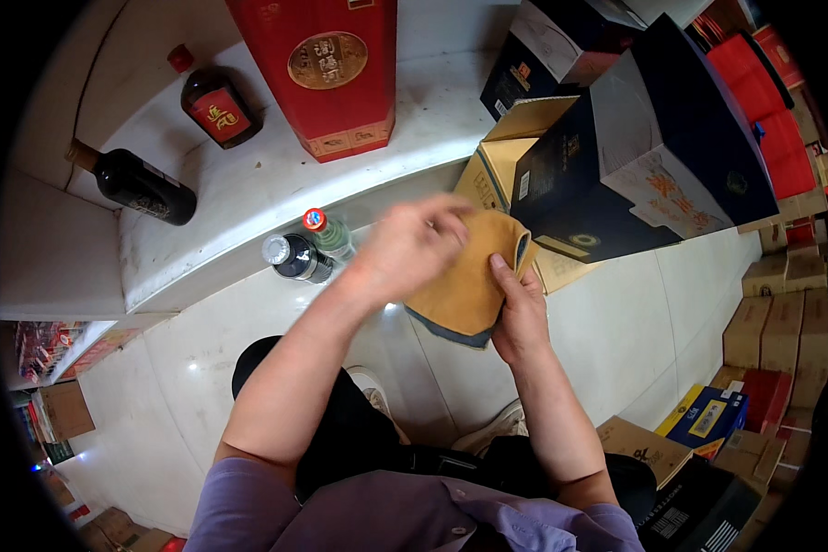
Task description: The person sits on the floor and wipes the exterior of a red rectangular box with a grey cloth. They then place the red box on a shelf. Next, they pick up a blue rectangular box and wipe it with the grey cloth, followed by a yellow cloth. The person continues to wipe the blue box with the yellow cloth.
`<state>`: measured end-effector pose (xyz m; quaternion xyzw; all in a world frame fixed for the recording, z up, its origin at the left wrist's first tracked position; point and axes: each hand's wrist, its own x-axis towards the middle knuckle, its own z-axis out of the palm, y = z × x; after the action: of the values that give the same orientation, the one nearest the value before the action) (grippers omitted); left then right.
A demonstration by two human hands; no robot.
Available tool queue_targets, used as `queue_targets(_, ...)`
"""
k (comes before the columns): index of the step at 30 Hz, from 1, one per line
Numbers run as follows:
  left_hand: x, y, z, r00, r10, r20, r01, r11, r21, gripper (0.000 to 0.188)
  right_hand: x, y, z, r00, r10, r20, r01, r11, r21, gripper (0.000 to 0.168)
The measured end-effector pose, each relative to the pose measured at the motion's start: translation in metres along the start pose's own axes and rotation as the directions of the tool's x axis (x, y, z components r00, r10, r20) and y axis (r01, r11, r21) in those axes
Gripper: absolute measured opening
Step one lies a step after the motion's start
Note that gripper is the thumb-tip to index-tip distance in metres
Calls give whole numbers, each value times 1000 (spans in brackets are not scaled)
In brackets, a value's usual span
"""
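My right hand [523,314] grips a folded tan cloth [466,276] by its right edge, thumb on top. The cloth has a dark blue-grey underside that shows along its lower border. Over the cloth's upper left part hovers my left hand [417,238], blurred by motion with its fingers bent; whether it pinches anything is not clear. Left of that hand, on the floor against the shelf base, stand a clear green-tinted bottle [332,238] with a red-rimmed cap and a dark bottle [297,259] with a silvery cap.
On the white shelf [248,186] stand a dark wine bottle [145,186], a red-labelled bottle [219,110] and a tall red gift box [345,76]. A large navy carton [573,165] leans by an open yellow carton [500,165] at right. Stacked brown cartons [776,331] line the right side.
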<state>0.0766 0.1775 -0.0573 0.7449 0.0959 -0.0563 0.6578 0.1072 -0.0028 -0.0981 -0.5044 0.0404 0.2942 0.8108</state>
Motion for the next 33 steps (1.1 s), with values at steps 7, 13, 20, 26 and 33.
queue_targets(7,-3,1,-14,989,-126,-72,87,911,-402,46,-7,-18,-12,981,-46,186,29,995,96,39)
queue_targets(13,-4,10,-13,993,-107,44,114,841,-529,39,-3,-20,-13,977,-87,194,84,996,27,35)
queue_targets(20,-3,7,-1,988,-103,117,152,801,-579,43,-4,-20,-6,993,-118,22,116,991,67,29)
queue_targets(26,-4,6,6,970,-143,199,226,837,-499,53,-1,-27,-12,978,-207,-16,207,978,-3,34)
queue_targets(33,-7,16,-4,996,-84,40,93,928,-361,78,-15,-24,-9,911,-403,-81,344,856,-386,56)
